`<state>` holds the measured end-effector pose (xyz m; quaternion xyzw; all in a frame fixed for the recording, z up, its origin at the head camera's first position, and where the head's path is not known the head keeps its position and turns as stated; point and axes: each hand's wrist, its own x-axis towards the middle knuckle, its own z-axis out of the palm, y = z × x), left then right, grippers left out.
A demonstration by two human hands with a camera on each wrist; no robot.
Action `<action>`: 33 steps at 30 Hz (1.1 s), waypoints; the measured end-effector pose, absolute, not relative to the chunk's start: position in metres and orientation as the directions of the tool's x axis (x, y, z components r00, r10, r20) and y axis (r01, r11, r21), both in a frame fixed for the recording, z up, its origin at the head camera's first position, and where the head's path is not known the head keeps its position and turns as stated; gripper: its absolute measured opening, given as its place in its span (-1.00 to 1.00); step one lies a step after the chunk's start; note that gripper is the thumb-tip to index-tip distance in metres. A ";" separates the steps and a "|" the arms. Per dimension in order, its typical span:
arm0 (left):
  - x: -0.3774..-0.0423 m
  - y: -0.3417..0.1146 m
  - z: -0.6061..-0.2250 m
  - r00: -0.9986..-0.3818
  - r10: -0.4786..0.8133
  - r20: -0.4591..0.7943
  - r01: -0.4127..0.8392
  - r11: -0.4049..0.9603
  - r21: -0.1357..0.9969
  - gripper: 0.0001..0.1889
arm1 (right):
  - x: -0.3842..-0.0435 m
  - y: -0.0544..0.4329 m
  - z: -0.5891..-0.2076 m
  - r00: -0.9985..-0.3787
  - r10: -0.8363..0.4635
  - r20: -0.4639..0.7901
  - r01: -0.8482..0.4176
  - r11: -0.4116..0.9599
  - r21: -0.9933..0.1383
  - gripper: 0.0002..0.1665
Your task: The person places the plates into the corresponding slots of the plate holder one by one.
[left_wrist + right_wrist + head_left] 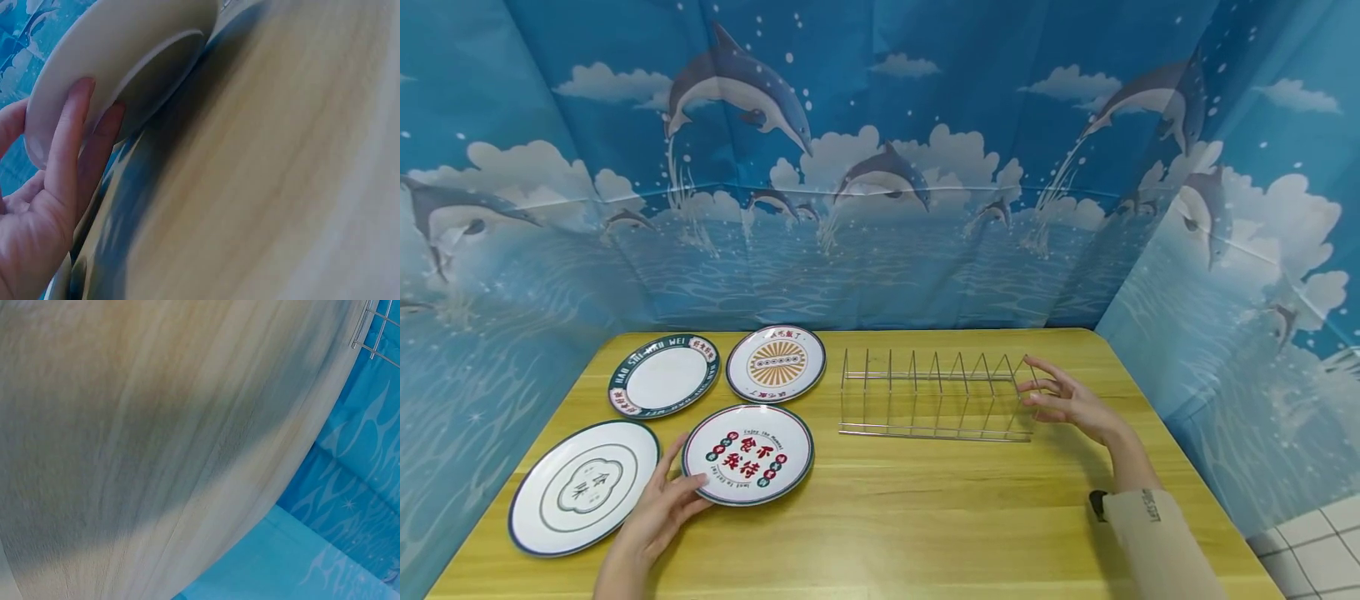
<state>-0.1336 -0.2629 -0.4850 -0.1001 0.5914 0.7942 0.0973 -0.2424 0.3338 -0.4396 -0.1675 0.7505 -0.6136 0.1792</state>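
My left hand (658, 508) grips the near-left rim of a white plate (748, 454) with red characters and a thin dark rim, thumb on top, fingers underneath. In the left wrist view the plate's pale underside (140, 50) and foot ring show, tilted and raised off the table. At the right end of a metal wire dish rack (936, 433), my right hand (1071, 404) has its fingers loosely spread by the last wire divider. Whether they press on it is hard to tell. The right wrist view shows no hand, only a corner of the rack (375, 331).
A white plate with a grey flower outline (531, 508) lies front left. Behind it are a green-rimmed plate (662, 379) and a plate with an orange sunburst (801, 362). All rest on the wooden table (925, 517), backed by a blue dolphin curtain (880, 267).
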 end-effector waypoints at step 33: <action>-0.186 -0.166 -0.364 -0.984 0.171 0.057 0.004 -0.294 0.956 -0.16 | -0.242 0.334 -0.439 -0.875 -0.479 -0.069 -0.032 0.201 -0.979 -0.18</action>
